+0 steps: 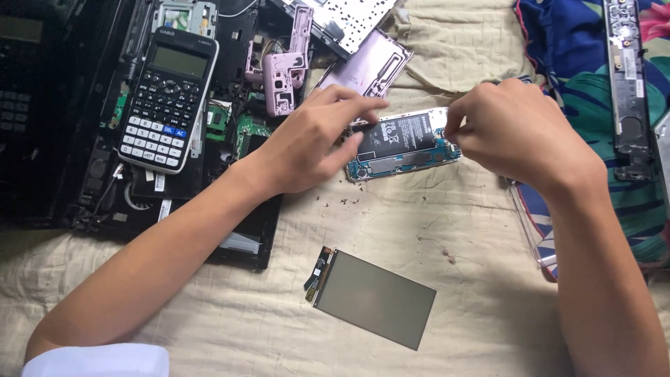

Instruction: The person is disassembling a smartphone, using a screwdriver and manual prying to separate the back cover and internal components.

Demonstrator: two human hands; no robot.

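Black laptop chassis [105, 202]: opened up at far left on the cream bedsheet [453, 307], its green boards bare.
Calculator [167, 98]: 1 dark scientific calculator lying on top of the chassis, keys up.
Pink phone frame parts [283, 77]: 2 pieces resting on the chassis, just right of the calculator.
Lilac back cover [366, 70]: lies beyond the left hand, partly under a keyboard panel [349, 21].
Left hand [314, 143]: palm down, fingertips pressed on the near-left end of the phone body, steadying it rather than closed round it.
Display panel [377, 299]: 1 grey rectangle with a short flex tail, lying loose on the sheet nearer the person, well apart from both hands.
Opened phone body [405, 146]: flat on the sheet between the 2 hands, black battery and blue circuit board facing up.
Handling: likely light and stiff, but fragile; the board and any ribbons look easy to crack or tear, so the metal edge of the frame seems the safer hold, not the battery face.
Right hand [520, 132]: fingers bunched in a pinch at the phone body's right end; whether they grip a small part there I cannot tell.
Speaker bar [628, 84]: long dark strip on the patterned blue fabric [586, 84] at far right.
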